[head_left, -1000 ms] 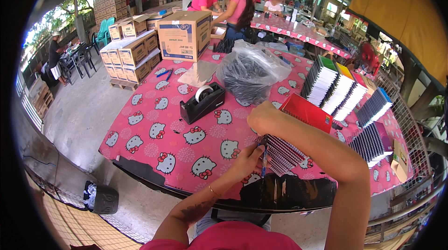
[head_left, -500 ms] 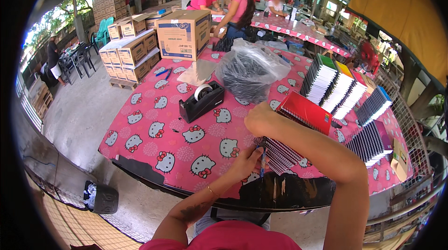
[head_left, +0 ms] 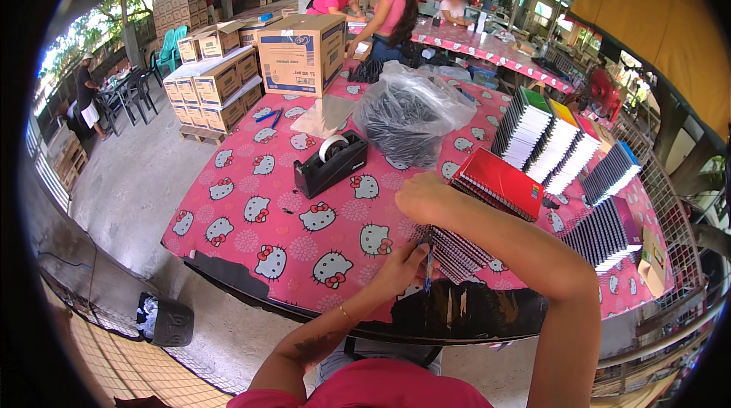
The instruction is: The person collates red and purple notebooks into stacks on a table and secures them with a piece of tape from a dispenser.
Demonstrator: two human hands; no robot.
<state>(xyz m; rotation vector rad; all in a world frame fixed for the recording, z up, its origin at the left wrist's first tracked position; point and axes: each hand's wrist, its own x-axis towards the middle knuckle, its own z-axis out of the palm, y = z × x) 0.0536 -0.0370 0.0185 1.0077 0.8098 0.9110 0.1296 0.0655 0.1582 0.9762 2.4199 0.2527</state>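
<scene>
A stack of spiral-bound notebooks (head_left: 461, 252) lies at the near edge of the table, its dark coils turned up. My left hand (head_left: 403, 265) is closed beside the stack's left end, thumb and fingers pinching a slim blue object (head_left: 429, 268) whose kind I cannot make out. Bent across from the right, my right hand (head_left: 421, 198) is curled above the far left corner of the same stack. Its fingertips are hidden behind the fist, and so is whatever they grip. A red-covered notebook (head_left: 502, 182) rests on a pile just beyond my right forearm.
Left of my hands stands a black tape dispenser (head_left: 332, 164). Behind it are a plastic bag of black coils (head_left: 411, 115), slim blue items (head_left: 268, 116) and a carton (head_left: 301, 54). More notebook stacks (head_left: 544, 137) line the right side. Two people work across the table.
My right hand has shifted very slightly left. My left hand stays beside the stack, still pinching the blue object.
</scene>
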